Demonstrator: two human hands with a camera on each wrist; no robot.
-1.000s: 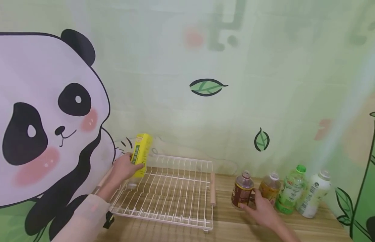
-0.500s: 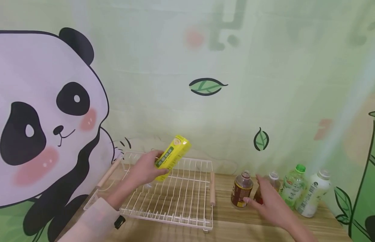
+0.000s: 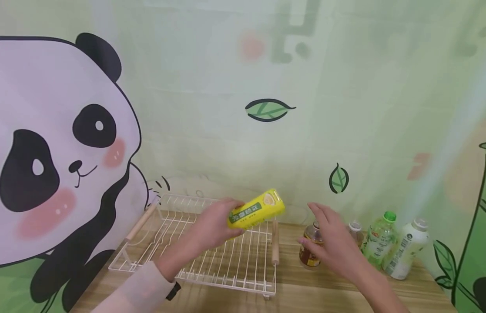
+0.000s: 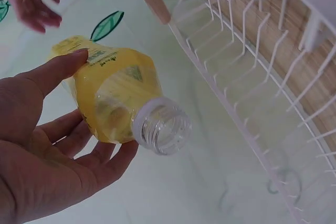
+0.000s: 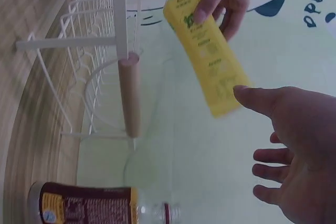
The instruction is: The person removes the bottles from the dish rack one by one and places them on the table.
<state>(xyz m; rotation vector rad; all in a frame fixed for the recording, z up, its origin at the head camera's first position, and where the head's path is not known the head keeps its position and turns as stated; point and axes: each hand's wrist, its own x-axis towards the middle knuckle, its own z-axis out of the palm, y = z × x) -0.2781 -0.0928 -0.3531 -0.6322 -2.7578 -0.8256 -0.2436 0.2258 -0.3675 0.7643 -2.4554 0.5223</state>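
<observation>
My left hand [image 3: 216, 222] grips a yellow-wrapped plastic bottle [image 3: 259, 211] above the right side of the white wire dish rack [image 3: 227, 284]. The bottle lies tilted, and its clear, uncapped neck [image 4: 163, 125] shows in the left wrist view. Facing the bottle's base, my right hand [image 3: 336, 243] is held up with fingers spread and nothing in it. A small gap separates hand and bottle in the head view. Behind the right hand stands a dark-red-labelled bottle [image 3: 308, 256], partly hidden.
Wooden handles [image 3: 275, 243] sit on the rack's sides. Right of my right hand stand a mostly hidden bottle [image 3: 355, 230], a green-capped bottle [image 3: 380, 243] and a white bottle [image 3: 407, 250]. A printed cloth with a panda [image 3: 98, 130] hangs behind the wooden table [image 3: 215, 302].
My left hand has carried the yellow bottle rightward from the rack's left side, tipping it towards horizontal. My right hand has left the dark-red-labelled bottle's side and risen towards the yellow bottle.
</observation>
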